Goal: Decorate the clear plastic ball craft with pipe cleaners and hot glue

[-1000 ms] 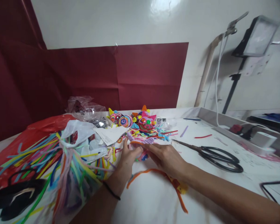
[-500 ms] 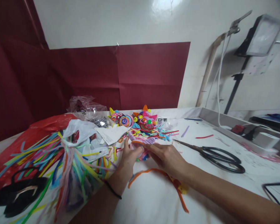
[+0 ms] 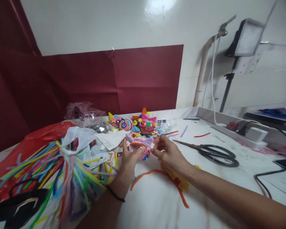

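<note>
My left hand (image 3: 128, 160) grips a small round pipe-cleaner figure (image 3: 141, 149), pink and purple with an orange band, held just above the white table (image 3: 157, 203). My right hand (image 3: 168, 152) is at the figure's right side, fingertips pinched on its edge. An orange pipe cleaner (image 3: 147, 174) curves on the table under my wrists, with a yellow piece (image 3: 178, 181) beneath my right forearm. Behind the figure stand several finished colourful pipe-cleaner figures (image 3: 135, 122).
A big bundle of coloured pipe cleaners (image 3: 50, 165) lies at the left on red and white plastic bags (image 3: 45, 133). Black scissors (image 3: 212, 153) lie to the right. A white charger (image 3: 256, 133), cables and a lamp stand (image 3: 228, 86) sit at the far right.
Both hands have lifted the small figure off the table and drawn it slightly nearer. My right hand has risen from lying flat to pinching its side. The view has shifted a little.
</note>
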{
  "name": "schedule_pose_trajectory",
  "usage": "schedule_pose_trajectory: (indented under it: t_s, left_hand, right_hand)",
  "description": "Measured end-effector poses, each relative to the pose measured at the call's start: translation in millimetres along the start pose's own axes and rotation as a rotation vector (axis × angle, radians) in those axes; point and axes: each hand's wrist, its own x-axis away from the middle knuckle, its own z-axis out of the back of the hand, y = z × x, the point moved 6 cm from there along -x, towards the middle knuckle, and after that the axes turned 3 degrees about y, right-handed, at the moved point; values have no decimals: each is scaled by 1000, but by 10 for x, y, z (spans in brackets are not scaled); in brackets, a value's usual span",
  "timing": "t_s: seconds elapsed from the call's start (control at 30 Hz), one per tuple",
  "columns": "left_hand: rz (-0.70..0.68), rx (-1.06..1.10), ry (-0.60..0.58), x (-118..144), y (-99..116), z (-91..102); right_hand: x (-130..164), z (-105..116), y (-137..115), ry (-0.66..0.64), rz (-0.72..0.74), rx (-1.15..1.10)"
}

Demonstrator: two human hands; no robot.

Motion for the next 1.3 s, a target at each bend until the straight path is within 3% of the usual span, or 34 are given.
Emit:
schedule_pose_trajectory:
  t_s: [0.2, 0.77, 1.3]
  left_hand:
    - [-51, -63, -9, 14, 84, -49]
    - [-38, -236, 80, -37, 93, 33]
    - [-57, -155, 51, -27, 63, 12]
  right_hand:
    - [-152, -129, 77, 93, -72, -23]
    - [-338, -181, 133, 16, -6, -6]
    - [-350, -168, 205, 32, -97, -76]
